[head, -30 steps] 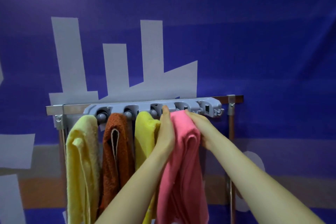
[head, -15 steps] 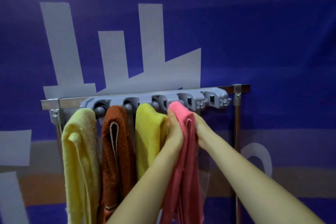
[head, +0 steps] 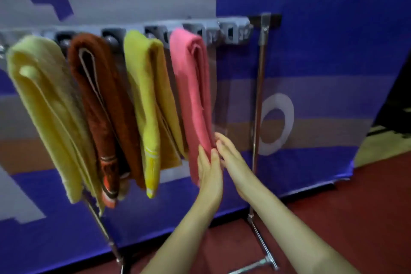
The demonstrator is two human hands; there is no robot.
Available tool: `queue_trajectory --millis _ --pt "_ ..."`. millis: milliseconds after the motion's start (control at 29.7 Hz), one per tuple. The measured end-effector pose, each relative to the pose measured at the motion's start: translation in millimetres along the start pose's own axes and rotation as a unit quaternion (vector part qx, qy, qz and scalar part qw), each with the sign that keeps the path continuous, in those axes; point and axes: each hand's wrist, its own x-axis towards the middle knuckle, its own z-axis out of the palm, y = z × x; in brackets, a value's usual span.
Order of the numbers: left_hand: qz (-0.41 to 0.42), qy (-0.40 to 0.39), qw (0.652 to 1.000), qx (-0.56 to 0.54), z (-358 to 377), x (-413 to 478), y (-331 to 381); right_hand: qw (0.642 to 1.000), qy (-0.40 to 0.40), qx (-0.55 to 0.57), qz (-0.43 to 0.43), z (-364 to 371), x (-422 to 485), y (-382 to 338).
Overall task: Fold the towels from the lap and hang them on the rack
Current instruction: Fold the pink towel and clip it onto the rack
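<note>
Pink towel, folded into a long narrow strip, hangs over the grey rack, fourth in a row after a pale yellow towel, a brown towel and a bright yellow towel. Its long axis runs straight down, so the cloth rises above the hands, which meet at its lower end. The left hand lies flat on its front, fingers straight. The right hand, also flat, touches its right edge. Neither grips anything. Folded layers show along the towel's right side, and it looks soft and limp.
</note>
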Motion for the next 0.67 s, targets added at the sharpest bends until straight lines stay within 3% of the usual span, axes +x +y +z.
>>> queue_trajectory --millis 236,303,337,505,674 --pt "-0.055 -0.12 0.991 0.036 12 -49 -87 0.997 0.029 -0.01 0.074 -49 -54 99" --pt "-0.13 -0.138 0.982 0.021 22 -70 -134 0.987 0.047 -0.022 0.151 -78 -84 149" --pt "-0.127 -0.153 0.98 0.026 22 -71 -144 0.985 0.058 -0.028 0.158 -87 -88 161" --pt "-0.227 -0.18 0.955 0.059 42 -109 -245 0.939 0.154 -0.074 0.299 -164 -148 266" --pt "-0.344 -0.239 0.901 0.108 47 -124 -330 0.884 0.19 -0.087 0.418 -216 -196 343"
